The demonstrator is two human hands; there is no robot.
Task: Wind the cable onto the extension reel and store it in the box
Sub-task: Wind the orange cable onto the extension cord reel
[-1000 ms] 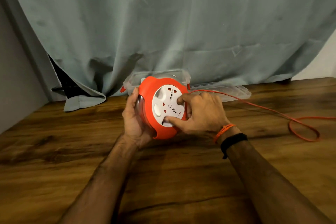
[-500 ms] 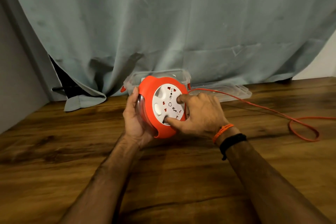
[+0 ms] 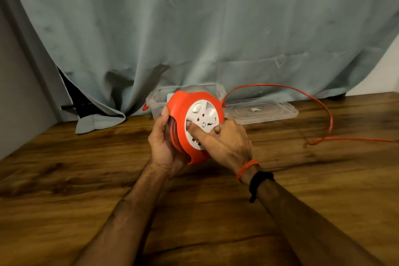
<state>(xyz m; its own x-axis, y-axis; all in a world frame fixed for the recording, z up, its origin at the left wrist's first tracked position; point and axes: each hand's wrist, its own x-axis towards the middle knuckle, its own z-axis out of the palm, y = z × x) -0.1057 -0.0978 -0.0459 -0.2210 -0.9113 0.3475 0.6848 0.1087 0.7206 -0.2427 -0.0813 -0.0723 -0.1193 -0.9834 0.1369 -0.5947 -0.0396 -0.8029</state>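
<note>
An orange extension reel (image 3: 190, 127) stands on edge above the wooden table (image 3: 86, 179), its white socket face (image 3: 201, 124) turned toward the camera and slightly right. The left hand (image 3: 165, 142) cups the reel's back from the left, thumb up along the orange rim; its other fingers are hidden behind the reel, so how they lie cannot be told. The right hand (image 3: 224, 142) comes in from the near right with curled fingers, the thumb and a fingertip pressing on the white face. Whether they sit in recesses of the face is hard to make out, since the hand covers the lower right of it.

The orange cable (image 3: 302, 93) leaves the reel's upper right edge, arcs up in front of the curtain, drops to the table on the right and runs off the right edge of the frame, so its end is cut off. Part of it is blurred. A few wound turns seem to show in the gap beside the left thumb.

Just behind the reel sits a clear plastic box (image 3: 159, 98), mostly hidden by it; its clear lid (image 3: 265, 111) lies flat on the table to its right. An orange thread band (image 3: 246, 168) and a black band (image 3: 259, 181) circle the right wrist.

A grey-green curtain (image 3: 194, 28) hangs across the far side, its hem resting on the dark-grained table. A pale wall (image 3: 15, 93) shows at far left.
</note>
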